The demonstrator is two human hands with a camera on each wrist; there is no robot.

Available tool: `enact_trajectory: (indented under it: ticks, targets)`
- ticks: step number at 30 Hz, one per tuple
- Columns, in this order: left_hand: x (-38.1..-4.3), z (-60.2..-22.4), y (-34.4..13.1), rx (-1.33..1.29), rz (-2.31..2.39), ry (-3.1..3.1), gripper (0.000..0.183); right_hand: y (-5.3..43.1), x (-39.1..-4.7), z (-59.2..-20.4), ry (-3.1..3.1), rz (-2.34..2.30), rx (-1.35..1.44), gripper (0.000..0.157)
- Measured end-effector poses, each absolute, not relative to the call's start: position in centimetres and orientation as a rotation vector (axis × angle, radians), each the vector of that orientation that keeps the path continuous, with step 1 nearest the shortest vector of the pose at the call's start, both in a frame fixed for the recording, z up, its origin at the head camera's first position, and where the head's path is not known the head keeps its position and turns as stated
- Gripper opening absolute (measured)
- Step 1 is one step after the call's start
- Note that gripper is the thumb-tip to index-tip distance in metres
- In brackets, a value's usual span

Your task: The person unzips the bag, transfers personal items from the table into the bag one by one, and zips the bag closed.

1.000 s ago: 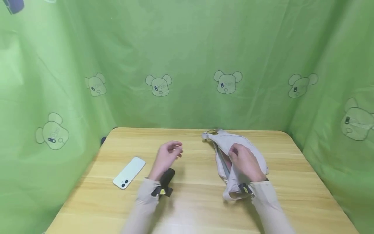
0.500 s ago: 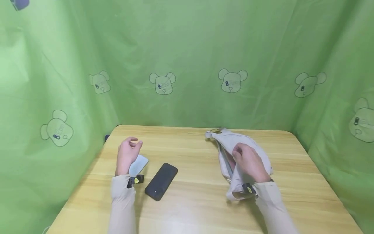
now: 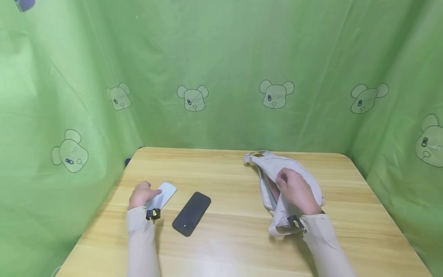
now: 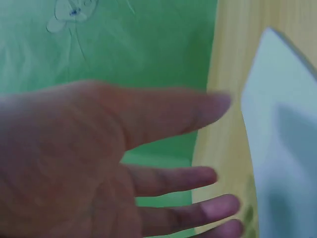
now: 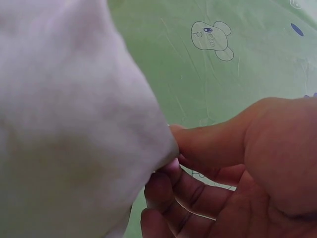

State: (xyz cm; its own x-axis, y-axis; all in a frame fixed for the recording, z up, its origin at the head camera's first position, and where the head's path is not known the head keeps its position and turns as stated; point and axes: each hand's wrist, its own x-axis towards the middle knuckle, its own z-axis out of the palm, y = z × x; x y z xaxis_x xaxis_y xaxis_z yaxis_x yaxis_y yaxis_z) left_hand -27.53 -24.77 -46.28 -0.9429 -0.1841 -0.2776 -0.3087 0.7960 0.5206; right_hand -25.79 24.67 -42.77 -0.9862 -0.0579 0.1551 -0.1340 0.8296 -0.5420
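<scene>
One pale phone (image 3: 167, 190) by your left hand (image 3: 140, 195)

Your left fingers (image 4: 195, 214) are straight, spread and empty; the hand hides part of that phone on the table (image 3: 235, 250). A black phone (image 3: 191, 214) lies nearby, rightward. Further right, your right hand (image 3: 295, 189) pinches the edge of a gaping light-grey bag (image 3: 308, 177), contents unclear. Green curtain (image 3: 225, 46) behind: bear prints (image 3: 195, 100), lettering (image 3: 277, 97) too small to read.

the tabletop (image 3: 228, 184) presents a smooth, wood-grain surface with a soft sheen toward the near edge. the bag (image 3: 278, 163) at the right is matt, creased cloth. the pale phone (image 3: 167, 192) at the left has a smooth, even back; the dark phone (image 3: 192, 212) beside it appears smooth and matt. the curtain (image 3: 228, 50) at the far side is wrinkled sheeting with a slight sheen. the sleeves (image 3: 140, 238) are matt cloth.
</scene>
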Motion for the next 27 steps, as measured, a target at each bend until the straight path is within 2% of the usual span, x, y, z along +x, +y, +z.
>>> enact_trajectory:
  ticks: [7, 14, 27]
  targets:
    - [-26.8, -46.8, -25.1, -0.312, 0.816, 2.699, 0.052, 24.7, -25.8, -42.7, -2.883, 0.862, 0.155, 0.008]
    - [-26.4, -47.1, -24.6, -0.359, 0.847, 2.698, 0.06, 24.7, -25.8, -42.7, -2.887, 0.865, 0.152, 0.008]
    - [-27.7, -48.6, -24.8, -0.421, 0.872, 2.734, 0.057, 24.8, -26.0, -43.0, -2.883, 0.857, 0.166, 0.008]
